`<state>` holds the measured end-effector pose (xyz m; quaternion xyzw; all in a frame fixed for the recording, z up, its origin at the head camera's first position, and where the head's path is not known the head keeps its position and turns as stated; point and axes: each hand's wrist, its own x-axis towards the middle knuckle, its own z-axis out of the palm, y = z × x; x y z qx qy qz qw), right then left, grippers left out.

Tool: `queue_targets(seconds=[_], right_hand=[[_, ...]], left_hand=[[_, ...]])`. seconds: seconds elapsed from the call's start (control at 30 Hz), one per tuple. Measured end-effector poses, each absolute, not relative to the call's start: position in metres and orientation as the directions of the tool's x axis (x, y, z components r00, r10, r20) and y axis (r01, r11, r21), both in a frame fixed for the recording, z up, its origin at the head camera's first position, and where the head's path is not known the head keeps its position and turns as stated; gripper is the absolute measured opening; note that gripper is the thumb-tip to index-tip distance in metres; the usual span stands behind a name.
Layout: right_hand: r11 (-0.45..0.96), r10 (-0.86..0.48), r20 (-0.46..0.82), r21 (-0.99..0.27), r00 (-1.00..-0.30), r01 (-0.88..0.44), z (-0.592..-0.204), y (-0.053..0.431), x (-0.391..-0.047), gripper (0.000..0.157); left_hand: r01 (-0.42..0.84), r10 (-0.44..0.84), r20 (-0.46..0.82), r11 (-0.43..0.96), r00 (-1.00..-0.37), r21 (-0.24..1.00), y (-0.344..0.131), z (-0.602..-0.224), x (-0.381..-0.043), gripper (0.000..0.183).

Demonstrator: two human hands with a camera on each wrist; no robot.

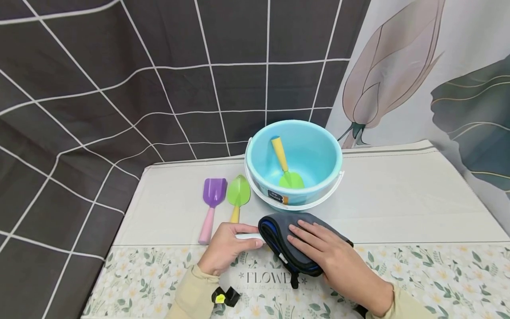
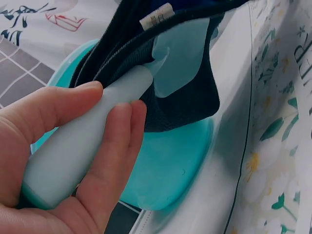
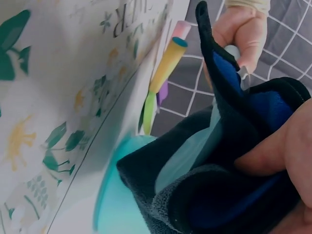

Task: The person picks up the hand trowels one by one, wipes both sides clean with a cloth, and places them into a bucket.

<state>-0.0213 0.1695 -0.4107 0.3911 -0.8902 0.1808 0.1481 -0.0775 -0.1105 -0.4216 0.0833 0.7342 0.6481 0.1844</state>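
In the head view my left hand (image 1: 229,248) pinches the white handle of a small toy shovel (image 2: 73,151) between thumb and fingers. The shovel's pale blue blade (image 2: 183,58) lies inside the folds of a dark grey and blue cloth (image 1: 284,226). My right hand (image 1: 338,263) holds that cloth, its fingers spread over the outside. In the right wrist view the right thumb (image 3: 268,156) reaches into the fold, and the blade shows between the cloth's layers. Part of the blade is hidden by the cloth.
Behind the cloth stands a light blue bucket (image 1: 255,153) with a white handle; a green scoop with a yellow handle (image 1: 280,155) leans inside. To its left lie a purple shovel with a pink handle (image 1: 214,192) and a green trowel (image 1: 239,191). A floral cloth (image 1: 418,274) covers the table front.
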Motion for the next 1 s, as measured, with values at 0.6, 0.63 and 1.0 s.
queue_targets(seconds=[0.6, 0.63, 1.0], right_hand=[[0.648, -0.625, 0.396, -0.217, -0.672, -0.730, -0.416, 0.182, -0.024, 0.101], [0.652, -0.623, 0.390, -0.221, -0.678, -0.725, -0.416, 0.183, -0.024, 0.103], [0.680, -0.590, 0.393, -0.229, -0.705, -0.697, -0.417, 0.191, -0.024, 0.104]], left_hand=[[-0.161, 0.323, -0.194, 0.128, -0.926, 0.979, -0.111, -0.423, -0.079, 0.031], [-0.164, 0.324, -0.195, 0.121, -0.926, 0.979, -0.112, -0.423, -0.079, 0.031], [-0.206, 0.337, -0.206, 0.035, -0.919, 0.978, -0.115, -0.422, -0.079, 0.033]])
